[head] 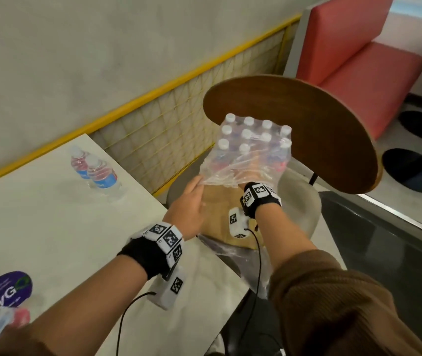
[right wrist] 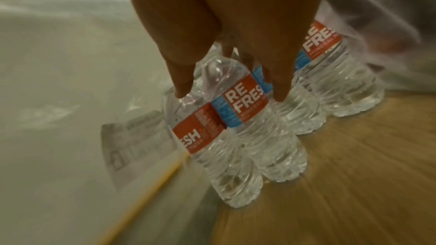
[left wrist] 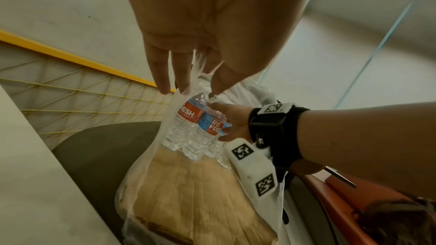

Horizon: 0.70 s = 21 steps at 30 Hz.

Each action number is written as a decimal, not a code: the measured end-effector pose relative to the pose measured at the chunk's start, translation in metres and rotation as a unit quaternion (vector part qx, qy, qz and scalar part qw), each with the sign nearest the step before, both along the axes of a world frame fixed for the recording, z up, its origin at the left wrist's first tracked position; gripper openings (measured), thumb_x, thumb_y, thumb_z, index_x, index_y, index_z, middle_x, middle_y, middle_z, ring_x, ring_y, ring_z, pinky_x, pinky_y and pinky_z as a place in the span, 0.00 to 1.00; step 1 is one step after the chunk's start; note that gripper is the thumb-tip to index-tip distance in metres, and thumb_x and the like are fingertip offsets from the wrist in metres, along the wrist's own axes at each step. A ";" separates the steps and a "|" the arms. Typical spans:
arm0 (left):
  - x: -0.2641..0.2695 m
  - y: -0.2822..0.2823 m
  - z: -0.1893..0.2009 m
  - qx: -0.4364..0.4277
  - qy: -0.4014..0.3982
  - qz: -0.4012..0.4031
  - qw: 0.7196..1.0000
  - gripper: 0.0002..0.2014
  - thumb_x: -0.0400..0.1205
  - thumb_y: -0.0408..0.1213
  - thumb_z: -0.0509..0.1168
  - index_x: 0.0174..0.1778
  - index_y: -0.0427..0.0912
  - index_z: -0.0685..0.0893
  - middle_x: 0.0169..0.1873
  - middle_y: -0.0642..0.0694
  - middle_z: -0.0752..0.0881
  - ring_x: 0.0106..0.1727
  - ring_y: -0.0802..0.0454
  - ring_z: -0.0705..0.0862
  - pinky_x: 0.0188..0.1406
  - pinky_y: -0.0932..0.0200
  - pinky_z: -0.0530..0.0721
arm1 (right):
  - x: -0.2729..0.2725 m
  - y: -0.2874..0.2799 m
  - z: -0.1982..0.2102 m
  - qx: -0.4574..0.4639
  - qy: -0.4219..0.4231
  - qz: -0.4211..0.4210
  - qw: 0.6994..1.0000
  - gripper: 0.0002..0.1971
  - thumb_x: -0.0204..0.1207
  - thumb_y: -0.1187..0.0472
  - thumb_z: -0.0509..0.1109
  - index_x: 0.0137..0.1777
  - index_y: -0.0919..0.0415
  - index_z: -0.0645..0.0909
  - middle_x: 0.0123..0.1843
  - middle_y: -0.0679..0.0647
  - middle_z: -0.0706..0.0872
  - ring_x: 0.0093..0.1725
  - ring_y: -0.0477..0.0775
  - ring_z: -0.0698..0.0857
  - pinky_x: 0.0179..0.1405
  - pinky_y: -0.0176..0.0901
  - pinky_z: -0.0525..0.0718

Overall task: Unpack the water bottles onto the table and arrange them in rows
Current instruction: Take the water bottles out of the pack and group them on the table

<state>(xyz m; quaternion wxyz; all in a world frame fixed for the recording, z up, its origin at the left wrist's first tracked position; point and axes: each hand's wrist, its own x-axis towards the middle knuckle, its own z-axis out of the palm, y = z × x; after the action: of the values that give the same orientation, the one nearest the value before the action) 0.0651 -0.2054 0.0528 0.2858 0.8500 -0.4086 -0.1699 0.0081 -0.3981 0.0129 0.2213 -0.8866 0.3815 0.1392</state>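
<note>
A: From the head view, we see two water bottles (head: 97,173) standing on the table (head: 37,227), well apart from the shrink-wrapped pack (head: 251,147) on the chair (head: 305,201) beside the table. Most bottles remain in that pack, so we judge the job barely begun.

B: In the left wrist view, our left hand (left wrist: 212,34) pinches the torn plastic wrap (left wrist: 165,128) and pulls it up off the pack, which sits on a cardboard sheet (left wrist: 193,193).

A: And the right wrist view puts our right hand (right wrist: 224,31) inside the pack, fingers (right wrist: 181,81) reaching among the bottle necks. Whether they have closed on one, we cannot tell.
</note>
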 end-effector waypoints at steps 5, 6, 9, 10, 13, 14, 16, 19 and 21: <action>0.000 0.000 -0.002 -0.008 0.033 -0.008 0.999 0.36 0.81 0.38 0.67 0.82 0.45 0.57 0.81 0.55 0.53 0.77 0.57 0.65 0.69 0.69 0.62 | 0.012 -0.019 -0.033 0.056 -0.093 -0.047 0.993 0.31 0.79 0.59 0.64 0.81 0.53 0.59 0.82 0.57 0.63 0.79 0.57 0.66 0.72 0.34 0.70; -0.001 0.001 -0.004 -0.017 0.040 -0.010 0.999 0.37 0.79 0.40 0.69 0.82 0.45 0.58 0.80 0.56 0.52 0.78 0.57 0.63 0.70 0.69 0.61 | 0.015 -0.026 -0.049 0.094 -0.122 -0.059 0.986 0.31 0.78 0.55 0.65 0.80 0.54 0.60 0.81 0.58 0.66 0.78 0.56 0.68 0.69 0.29 0.72; -0.008 0.007 -0.014 -0.047 0.050 0.001 0.998 0.34 0.73 0.46 0.75 0.75 0.51 0.70 0.78 0.63 0.50 0.78 0.61 0.58 0.76 0.62 0.62 | -0.009 -0.022 -0.062 0.170 -0.184 -0.136 0.959 0.32 0.73 0.47 0.71 0.75 0.56 0.69 0.70 0.58 0.79 0.69 0.59 0.78 0.69 0.48 0.77; -0.012 0.009 -0.018 -0.055 0.050 0.005 0.997 0.32 0.71 0.47 0.76 0.72 0.54 0.73 0.77 0.64 0.49 0.78 0.62 0.56 0.77 0.60 0.62 | -0.019 -0.006 -0.040 0.175 -0.195 -0.159 0.952 0.27 0.72 0.48 0.73 0.70 0.55 0.74 0.63 0.57 0.82 0.63 0.59 0.81 0.65 0.51 0.80; -0.022 0.015 -0.033 -0.059 0.050 0.008 0.997 0.34 0.66 0.52 0.79 0.68 0.61 0.74 0.77 0.61 0.50 0.79 0.57 0.56 0.76 0.60 0.63 | -0.046 0.031 -0.001 0.282 -0.282 -0.182 0.899 0.10 0.74 0.54 0.74 0.53 0.51 0.80 0.43 0.52 0.85 0.43 0.52 0.85 0.48 0.45 0.86; -0.024 0.016 -0.037 -0.055 0.059 0.012 0.997 0.36 0.64 0.53 0.79 0.68 0.62 0.73 0.76 0.59 0.52 0.77 0.55 0.60 0.75 0.60 0.66 | -0.048 0.041 0.009 0.345 -0.284 -0.180 0.876 0.05 0.75 0.56 0.73 0.48 0.52 0.81 0.41 0.53 0.86 0.39 0.50 0.86 0.43 0.39 0.86; -0.026 0.016 -0.039 -0.047 0.112 0.031 0.992 0.37 0.63 0.50 0.79 0.68 0.61 0.71 0.71 0.54 0.61 0.68 0.55 0.73 0.68 0.60 0.77 | -0.052 0.061 0.024 0.429 -0.260 -0.154 0.851 0.06 0.76 0.56 0.71 0.49 0.56 0.84 0.42 0.54 0.89 0.36 0.47 0.88 0.39 0.35 0.88; -0.023 0.026 -0.038 -0.051 0.197 0.079 0.976 0.31 0.66 0.40 0.77 0.62 0.57 0.71 0.52 0.53 0.83 0.48 0.55 0.85 0.47 0.61 0.85 | -0.039 0.068 0.025 0.509 -0.236 -0.138 0.816 0.12 0.81 0.60 0.64 0.60 0.61 0.82 0.53 0.55 0.89 0.52 0.53 0.88 0.59 0.50 0.85; -0.015 0.041 -0.038 -0.038 0.211 0.114 0.970 0.28 0.67 0.38 0.77 0.60 0.53 0.72 0.42 0.52 0.86 0.41 0.53 0.86 0.36 0.65 0.81 | -0.027 0.058 0.013 0.490 -0.191 -0.158 0.836 0.14 0.84 0.59 0.59 0.65 0.58 0.79 0.64 0.56 0.84 0.65 0.56 0.81 0.72 0.53 0.75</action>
<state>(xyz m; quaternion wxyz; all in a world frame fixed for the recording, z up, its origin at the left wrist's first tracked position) 0.0498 -0.1646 0.0144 0.4148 0.8245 -0.2462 -0.2959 -0.0190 -0.3402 0.0258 0.7145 -0.5987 0.3483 0.0989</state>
